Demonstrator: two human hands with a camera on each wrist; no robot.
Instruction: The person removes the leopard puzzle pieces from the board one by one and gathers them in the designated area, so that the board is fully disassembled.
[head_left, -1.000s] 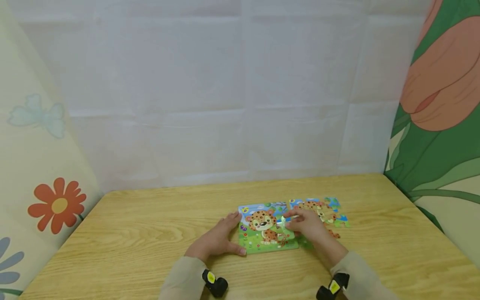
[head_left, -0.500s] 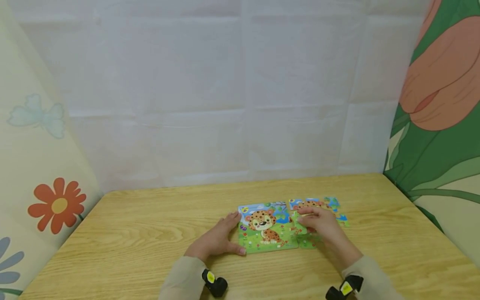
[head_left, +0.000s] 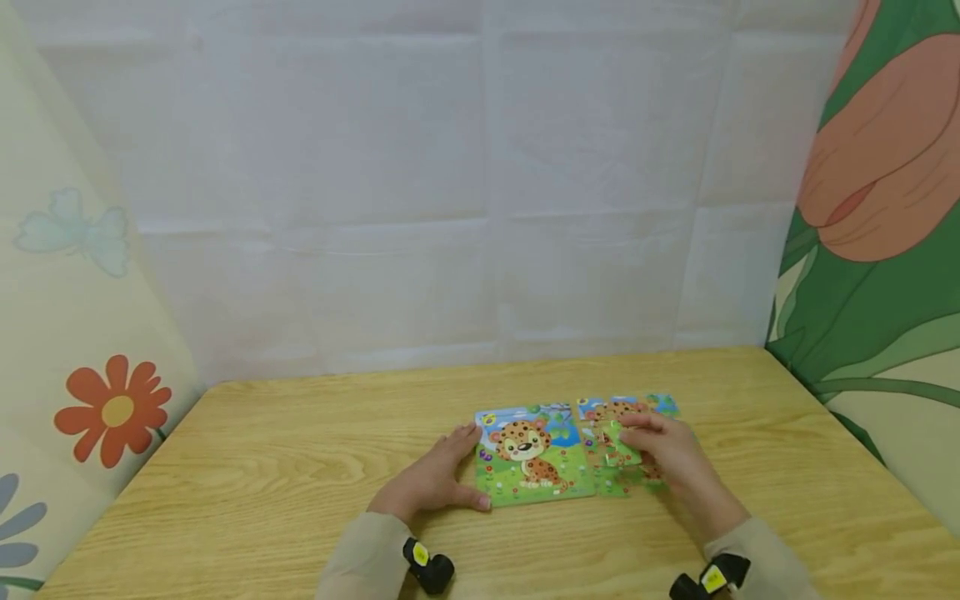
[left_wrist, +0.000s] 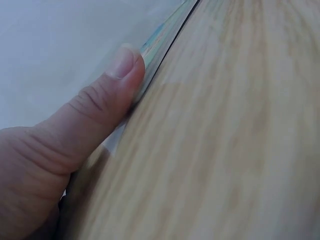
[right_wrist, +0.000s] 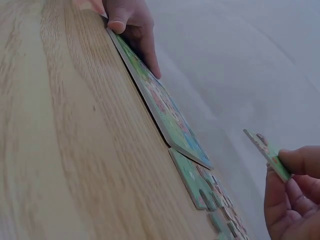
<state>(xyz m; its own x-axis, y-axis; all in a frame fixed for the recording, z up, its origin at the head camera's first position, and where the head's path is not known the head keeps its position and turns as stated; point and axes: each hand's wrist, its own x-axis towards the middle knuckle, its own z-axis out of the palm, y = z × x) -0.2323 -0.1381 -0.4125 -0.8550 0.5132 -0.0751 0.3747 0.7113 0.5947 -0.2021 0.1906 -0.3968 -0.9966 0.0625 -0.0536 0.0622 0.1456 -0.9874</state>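
A puzzle board [head_left: 528, 462] printed with a spotted leopard cub lies flat on the table. My left hand [head_left: 433, 477] rests against its left side, fingers spread along that edge and thumb [left_wrist: 112, 90] at the front edge. Between thumb and fingers, my right hand [head_left: 678, 457] pinches a mostly green puzzle piece [right_wrist: 267, 155]. In the right wrist view this piece is held up above the surface. Below it, right of the board, lie joined puzzle pieces [head_left: 613, 482] with a similar cub picture, partly hidden by the right hand.
The wooden table [head_left: 300, 467] carries the board and pieces. A creased white sheet [head_left: 480, 192] hangs behind it. Painted panels stand at both sides, with a red flower [head_left: 114, 410] on the left and a large pink tulip [head_left: 885, 158] on the right.
My right hand has moved right with the puzzle piece, from over the board's right part to above the joined pieces. The left hand and the board have stayed in place.
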